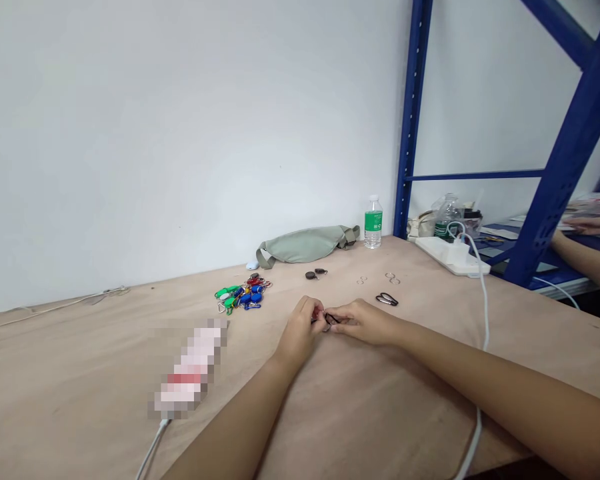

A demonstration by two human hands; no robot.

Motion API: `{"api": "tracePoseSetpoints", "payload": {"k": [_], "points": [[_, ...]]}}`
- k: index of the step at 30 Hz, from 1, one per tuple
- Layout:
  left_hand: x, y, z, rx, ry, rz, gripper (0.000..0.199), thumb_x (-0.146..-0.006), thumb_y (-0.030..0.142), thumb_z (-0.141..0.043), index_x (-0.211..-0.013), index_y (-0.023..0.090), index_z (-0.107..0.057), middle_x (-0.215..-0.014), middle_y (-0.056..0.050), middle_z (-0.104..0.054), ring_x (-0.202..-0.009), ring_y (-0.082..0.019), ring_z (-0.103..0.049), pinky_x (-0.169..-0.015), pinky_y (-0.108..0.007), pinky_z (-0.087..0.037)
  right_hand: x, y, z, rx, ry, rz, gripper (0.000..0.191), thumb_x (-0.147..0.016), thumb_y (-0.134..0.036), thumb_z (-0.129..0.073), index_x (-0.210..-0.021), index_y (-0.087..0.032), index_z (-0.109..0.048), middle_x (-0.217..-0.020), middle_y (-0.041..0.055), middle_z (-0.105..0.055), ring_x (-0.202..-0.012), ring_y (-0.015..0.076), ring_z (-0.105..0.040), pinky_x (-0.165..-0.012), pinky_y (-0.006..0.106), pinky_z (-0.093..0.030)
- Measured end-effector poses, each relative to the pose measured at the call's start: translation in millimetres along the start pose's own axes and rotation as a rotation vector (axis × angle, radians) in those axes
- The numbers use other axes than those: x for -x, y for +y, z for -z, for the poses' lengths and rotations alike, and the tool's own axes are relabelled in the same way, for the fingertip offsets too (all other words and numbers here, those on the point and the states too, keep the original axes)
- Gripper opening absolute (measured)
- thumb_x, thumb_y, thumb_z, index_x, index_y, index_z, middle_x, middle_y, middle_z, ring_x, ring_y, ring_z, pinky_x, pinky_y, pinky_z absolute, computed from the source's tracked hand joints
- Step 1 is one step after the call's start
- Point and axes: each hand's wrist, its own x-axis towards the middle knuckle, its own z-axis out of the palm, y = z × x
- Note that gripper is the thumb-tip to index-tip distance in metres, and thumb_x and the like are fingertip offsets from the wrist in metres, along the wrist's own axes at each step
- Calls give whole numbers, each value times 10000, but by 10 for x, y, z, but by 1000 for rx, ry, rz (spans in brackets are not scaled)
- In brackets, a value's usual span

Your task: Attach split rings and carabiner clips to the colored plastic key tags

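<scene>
A small dark piece (331, 320) is clenched between the fingertips of the left hand (300, 327) and right hand (363, 322), its smallness apparently demanding both, with coloured key tags (243, 293) at ten o'clock on the tabletop (80, 373).

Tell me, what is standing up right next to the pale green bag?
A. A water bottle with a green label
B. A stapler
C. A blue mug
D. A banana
A. The water bottle stands upright on the wooden table, just to the right of the pale green waist bag.
</scene>
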Motion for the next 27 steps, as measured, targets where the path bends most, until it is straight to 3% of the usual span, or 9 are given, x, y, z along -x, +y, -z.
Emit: {"api": "tracePoseSetpoints", "payload": {"k": [9,17,21,24,27], "points": [[14,17,-5,-1,-52,-43,76,-734,111,-441,-754,181,-463,-750,-3,-499,-699,-109,-478,-644,-219,-393,-65,108,-95,-538,14,-190,284,-700,-411,-560,-752,-133,-584,-664,16,-547,-652,127,-519,-627,261,-444],[17,39,36,97,-98,14,41,-728,138,-473,-725,178,-464,-714,5,-512,-657,-99,-478,-602,-208,-392,-68,125,-81,-568,-24,-177,322,-703,-428,-560,-786,-119,-598,-668,24,-574,-642,119,-537,-658,265,-446],[23,16,10,108,-53,4,65,-724,117,-455,-719,178,-437,-727,4,-491,-667,-100,-475,-616,-218,-390,-61,157,-37,-363,60,-189,359,-721,-370,-544,-981,-126,-590,-734,43,-609,-683,150,-562,-671,283,-444],[20,-6,-4,120,24,33,96,-722,84,-419,-740,179,-425,-749,-2,-489,-683,-99,-475,-643,-225,-395,-31,213,106,84,217,-255,402,-738,-286,-507,-1123,-173,-537,-780,62,-628,-708,184,-569,-666,299,-423],[13,-30,6,138,89,90,77,-739,105,-406,-745,178,-431,-745,-6,-501,-698,-106,-480,-662,-236,-398,27,292,305,436,253,-340,361,-736,-199,-472,-1079,-217,-582,-824,83,-643,-765,217,-573,-663,293,-401]]}}
